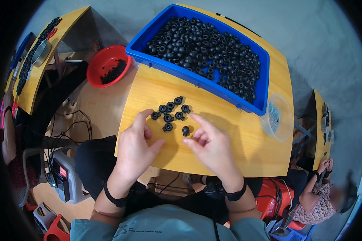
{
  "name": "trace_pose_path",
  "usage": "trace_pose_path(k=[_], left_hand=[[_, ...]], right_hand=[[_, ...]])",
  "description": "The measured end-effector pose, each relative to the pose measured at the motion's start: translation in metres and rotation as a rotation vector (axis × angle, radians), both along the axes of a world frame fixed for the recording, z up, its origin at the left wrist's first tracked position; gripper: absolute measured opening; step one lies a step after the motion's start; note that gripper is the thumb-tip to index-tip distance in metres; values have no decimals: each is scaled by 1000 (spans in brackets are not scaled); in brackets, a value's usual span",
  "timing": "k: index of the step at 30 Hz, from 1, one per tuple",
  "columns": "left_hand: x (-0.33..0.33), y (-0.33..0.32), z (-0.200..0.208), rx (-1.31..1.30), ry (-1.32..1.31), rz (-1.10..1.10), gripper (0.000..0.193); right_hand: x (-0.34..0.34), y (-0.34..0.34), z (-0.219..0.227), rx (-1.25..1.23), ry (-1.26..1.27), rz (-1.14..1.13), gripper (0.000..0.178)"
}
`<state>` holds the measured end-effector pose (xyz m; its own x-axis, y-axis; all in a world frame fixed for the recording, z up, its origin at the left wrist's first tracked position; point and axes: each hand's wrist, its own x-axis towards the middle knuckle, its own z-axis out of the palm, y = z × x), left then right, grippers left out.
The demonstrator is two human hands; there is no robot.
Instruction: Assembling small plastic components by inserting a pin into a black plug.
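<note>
Several small round black plastic pieces [168,117], which look like ball cord stoppers, lie in a loose cluster on the yellow table. My left hand [136,146] is at the cluster's left side, thumb and forefinger spread apart, with the forefinger tip close to the leftmost piece [155,115]. On the other side my right hand [214,145] is open too. Its forefinger points at a piece [185,108] on the cluster's right edge, and its thumb is just below a separate piece [186,130]. Whether these fingertips touch the pieces I cannot tell. Neither hand holds anything.
Beyond the cluster a blue bin [197,79] full of similar black pieces covers the table's far side. A clear round tub [283,134] with small pale-blue bits stands at right. A red basin [93,68] sits off the table's left side. Other people work at side tables.
</note>
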<state>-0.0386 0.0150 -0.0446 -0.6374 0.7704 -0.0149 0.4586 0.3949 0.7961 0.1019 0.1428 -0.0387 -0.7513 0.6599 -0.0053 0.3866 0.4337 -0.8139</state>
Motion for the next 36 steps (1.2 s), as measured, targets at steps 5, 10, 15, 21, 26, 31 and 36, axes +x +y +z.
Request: trace_pose_path(k=[5,10,15,21,26,31,36], left_hand=[[13,6,4,-59,14,-51,52],[29,10,5,-4,3,-174,30],[27,8,27,88,-255,-169,14],[-2,29,76,231,-375,-124,7],[-25,108,119,98,123,-424,5],[-37,203,80,-207,342,-544,12],[-35,235,33,-358,584,-567,14]], right_hand=[[23,32,2,-41,75,-186,28],[22,31,-1,-46,-31,-122,24],[11,20,-10,265,-80,23,15],[18,21,-17,273,-78,68,6],[17,20,-6,310,-96,104,5],[23,25,-3,216,37,73,6],[32,35,1,228,78,44,9]])
